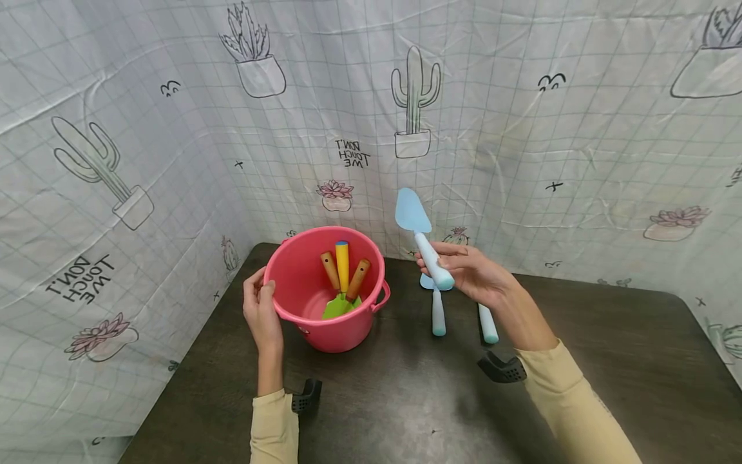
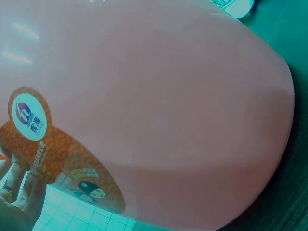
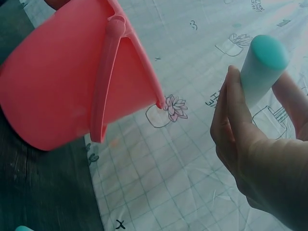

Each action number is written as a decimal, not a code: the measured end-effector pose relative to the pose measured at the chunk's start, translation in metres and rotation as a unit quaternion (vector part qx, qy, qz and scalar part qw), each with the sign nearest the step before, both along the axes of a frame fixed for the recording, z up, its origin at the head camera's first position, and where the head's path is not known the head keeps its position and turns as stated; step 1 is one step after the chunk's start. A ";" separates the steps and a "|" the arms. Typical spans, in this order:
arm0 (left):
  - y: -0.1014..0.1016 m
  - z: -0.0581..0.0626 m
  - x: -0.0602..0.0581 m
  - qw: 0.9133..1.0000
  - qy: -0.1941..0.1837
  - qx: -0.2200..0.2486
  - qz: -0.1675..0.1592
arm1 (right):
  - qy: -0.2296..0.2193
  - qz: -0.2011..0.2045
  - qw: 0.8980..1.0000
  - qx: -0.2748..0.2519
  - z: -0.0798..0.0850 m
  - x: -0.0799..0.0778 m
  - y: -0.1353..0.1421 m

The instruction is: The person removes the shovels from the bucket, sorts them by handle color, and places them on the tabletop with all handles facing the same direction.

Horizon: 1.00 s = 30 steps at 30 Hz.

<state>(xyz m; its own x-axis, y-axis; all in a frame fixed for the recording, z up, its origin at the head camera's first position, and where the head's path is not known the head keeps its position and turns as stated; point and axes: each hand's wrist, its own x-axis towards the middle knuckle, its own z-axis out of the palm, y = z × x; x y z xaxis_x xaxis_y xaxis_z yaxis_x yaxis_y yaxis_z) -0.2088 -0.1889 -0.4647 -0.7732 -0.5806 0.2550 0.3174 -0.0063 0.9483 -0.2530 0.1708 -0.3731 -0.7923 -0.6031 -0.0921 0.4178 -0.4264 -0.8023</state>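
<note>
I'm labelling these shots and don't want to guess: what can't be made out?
Head: other end of the rightmost white, turquoise-capped handle, hidden by the right hand.
Head: lower end of the yellow, blue-topped tool in the pink plastic bucket, overlapped by a green blade.
Left wrist: fine print on the orange sticker, too blurred to read.
Right wrist: a rounded turquoise tip, cut off by the bottom edge.

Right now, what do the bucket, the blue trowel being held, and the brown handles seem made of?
Bucket: smooth, glossy plastic, it seems; evenly coloured, with bright reflections.
Blue trowel: flat, uniform blue leaves the blade open, painted metal or plastic; its smooth, capped handle suggests plastic.
Brown handles: perhaps wood, from the warm brown tone, though no grain shows clearly.
</note>
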 end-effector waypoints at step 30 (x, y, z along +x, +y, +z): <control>0.000 0.003 0.017 1.000 -0.006 0.000 0.005 | -0.015 -0.056 0.997 0.053 -0.006 0.024 0.028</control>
